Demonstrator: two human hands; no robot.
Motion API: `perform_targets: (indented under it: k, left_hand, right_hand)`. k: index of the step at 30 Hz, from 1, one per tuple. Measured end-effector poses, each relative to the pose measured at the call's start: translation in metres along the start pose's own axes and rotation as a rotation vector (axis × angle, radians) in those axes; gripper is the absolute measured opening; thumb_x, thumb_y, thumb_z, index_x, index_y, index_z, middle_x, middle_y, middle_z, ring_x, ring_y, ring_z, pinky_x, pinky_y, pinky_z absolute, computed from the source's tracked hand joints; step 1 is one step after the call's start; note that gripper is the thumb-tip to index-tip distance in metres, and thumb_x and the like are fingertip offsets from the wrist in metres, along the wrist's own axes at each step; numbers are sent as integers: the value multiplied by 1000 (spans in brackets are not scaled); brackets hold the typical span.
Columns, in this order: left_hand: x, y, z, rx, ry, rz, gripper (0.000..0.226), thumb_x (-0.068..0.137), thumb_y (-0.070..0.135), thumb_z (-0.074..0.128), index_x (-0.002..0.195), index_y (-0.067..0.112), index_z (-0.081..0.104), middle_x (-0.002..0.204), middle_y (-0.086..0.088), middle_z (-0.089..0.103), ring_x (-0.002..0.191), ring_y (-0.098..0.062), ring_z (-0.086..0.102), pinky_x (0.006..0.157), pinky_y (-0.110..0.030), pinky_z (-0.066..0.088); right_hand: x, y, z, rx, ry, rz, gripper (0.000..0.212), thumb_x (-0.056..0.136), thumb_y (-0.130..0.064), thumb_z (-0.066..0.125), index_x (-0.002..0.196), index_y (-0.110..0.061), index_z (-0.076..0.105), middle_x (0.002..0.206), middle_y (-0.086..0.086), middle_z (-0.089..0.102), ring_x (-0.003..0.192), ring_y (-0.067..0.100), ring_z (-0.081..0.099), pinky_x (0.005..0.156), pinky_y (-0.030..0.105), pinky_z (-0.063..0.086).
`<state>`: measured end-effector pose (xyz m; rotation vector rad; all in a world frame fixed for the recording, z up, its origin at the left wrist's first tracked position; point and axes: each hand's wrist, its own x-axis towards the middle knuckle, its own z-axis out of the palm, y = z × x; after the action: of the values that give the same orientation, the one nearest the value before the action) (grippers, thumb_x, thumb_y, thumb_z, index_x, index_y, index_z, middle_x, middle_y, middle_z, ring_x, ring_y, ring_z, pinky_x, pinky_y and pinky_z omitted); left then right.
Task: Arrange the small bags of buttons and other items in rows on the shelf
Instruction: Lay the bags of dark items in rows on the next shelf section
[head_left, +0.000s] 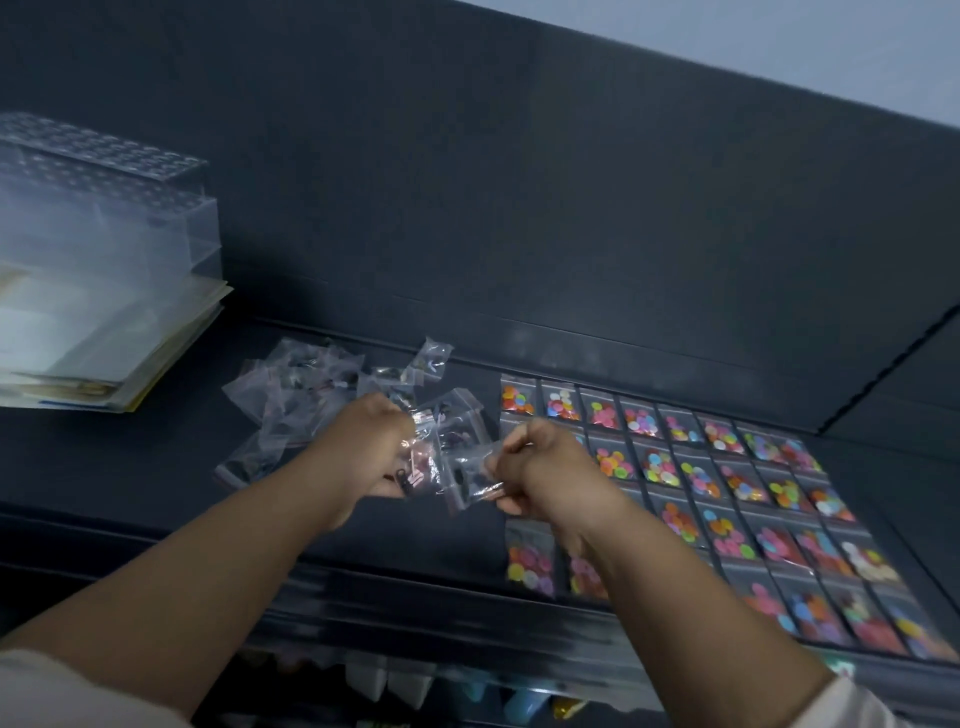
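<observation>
Small clear bags of coloured buttons (696, 478) lie in neat rows on the right half of the dark shelf (130, 467). A loose heap of clear bags with dark items (301, 395) sits left of centre. My left hand (369, 447) is closed on a small bunch of clear bags (421, 462) above the shelf. My right hand (540, 467) pinches one clear bag with a dark item (467, 478) by its edge, right beside the bunch. The two hands are close together, in front of the heap.
A clear plastic box (104, 208) rests on a stack of papers and sleeves (104, 353) at the far left. The dark back wall (467, 208) rises behind the shelf. Below the front edge a lower shelf holds small containers (395, 680).
</observation>
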<state>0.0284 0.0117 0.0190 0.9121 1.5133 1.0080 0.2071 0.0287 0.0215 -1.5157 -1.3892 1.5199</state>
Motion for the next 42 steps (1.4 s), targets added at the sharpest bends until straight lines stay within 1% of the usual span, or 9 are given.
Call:
perform_targets:
  k: [3,7,13,17,22,25,28,32,42]
  left_hand:
    - [-12,9,20,-98,-50,-17,7,95,9,44,97,9,51,97,-19,68,82,-34,69,63,-40,56]
    - [-29,19,61,-149,-88,-37,9,95,7,44,92,10,53,92,-17,69,73,-29,67,65,-40,56]
    - [-65,26,156,-183,-262,-49,17,91,4,54,107,5,58,103,-15,68,91,-27,66,71,-35,55]
    - [-96,21,234,-220,-371,-69,34,84,-7,58,115,6,55,95,-12,69,79,-21,65,70,-32,52]
    - [-141,12,329,-185,-425,-102,47,82,-9,61,123,11,48,87,-7,68,73,-19,63,67,-33,53]
    - [-163,4,379,-162,-476,-116,47,84,-7,60,126,12,49,95,-6,65,81,-22,64,71,-39,55]
    - [-183,-1,422,-141,-531,-119,36,86,-7,58,116,12,54,108,-10,65,84,-24,65,74,-40,55]
    - [-200,0,467,-65,-546,-76,22,85,-6,60,101,8,57,92,-12,67,70,-20,66,65,-33,54]
    - [-162,23,535,10,-552,-25,15,84,-5,62,91,8,60,87,-12,67,73,-20,66,65,-30,55]
  right_hand:
    - [-15,-1,-22,270,-13,63,27,84,6,57,103,-13,49,90,10,60,58,15,59,53,27,50]
    - [-44,8,-63,613,-62,89,33,87,10,48,113,-9,54,76,5,66,53,12,63,53,25,54]
    - [-106,37,-139,1019,-34,58,25,85,16,41,87,-5,55,67,10,66,61,15,66,65,20,54]
    - [-150,68,-199,1030,13,38,25,85,17,42,92,-5,52,81,16,66,69,20,70,64,24,58]
    - [-209,110,-274,862,115,31,15,89,5,50,85,-6,59,73,9,67,62,15,66,56,24,57]
    - [-238,140,-316,669,227,26,14,87,0,55,83,-13,59,69,1,62,56,8,55,48,19,46]
    - [-262,160,-352,525,385,14,21,84,3,59,74,-16,58,65,-1,62,54,8,52,49,19,40]
    - [-286,171,-392,542,422,-15,23,83,8,58,71,-11,55,66,6,60,57,14,55,52,22,46]
    - [-257,175,-463,545,499,7,18,88,3,55,78,-12,56,65,4,59,61,15,57,63,29,48]
